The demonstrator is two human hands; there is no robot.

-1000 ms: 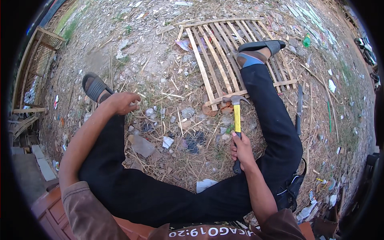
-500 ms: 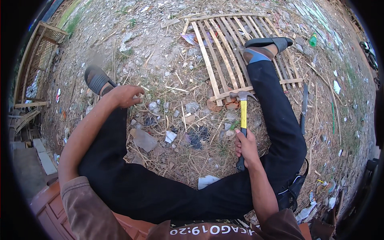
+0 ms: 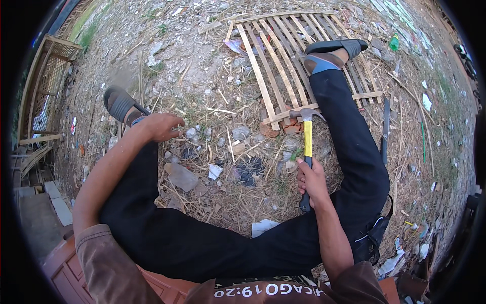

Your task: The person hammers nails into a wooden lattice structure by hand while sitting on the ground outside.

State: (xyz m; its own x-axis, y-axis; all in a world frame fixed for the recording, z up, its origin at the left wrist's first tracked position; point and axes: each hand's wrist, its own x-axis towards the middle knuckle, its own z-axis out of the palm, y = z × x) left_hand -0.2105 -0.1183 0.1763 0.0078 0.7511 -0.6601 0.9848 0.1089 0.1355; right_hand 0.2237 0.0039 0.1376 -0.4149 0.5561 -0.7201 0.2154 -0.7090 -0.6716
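Note:
My right hand [image 3: 312, 182] is wrapped round the black grip of a claw hammer [image 3: 308, 139] with a yellow shaft, held upright in the picture. Its metal head overlaps the lower rail of a slatted wooden panel [image 3: 273, 66] in view; whether they touch I cannot tell. My left hand [image 3: 164, 126] hangs loosely by my left knee, fingers slightly bent and apart, with nothing visible in it. My right sandalled foot [image 3: 334, 53] rests over the panel's slats, and broken reddish brick [image 3: 292, 129] lies at its lower rail.
Stones, straw and scraps litter the ground. A long blade with a dark handle [image 3: 385, 131] lies right of my right leg, near a black bag [image 3: 372, 238]. A lattice wooden frame [image 3: 44, 91] stands at the far left. A green bottle [image 3: 394, 42] lies at the upper right.
The view has shifted slightly. Both hands hold nearly the same pose, and the hammer stays in my right hand.

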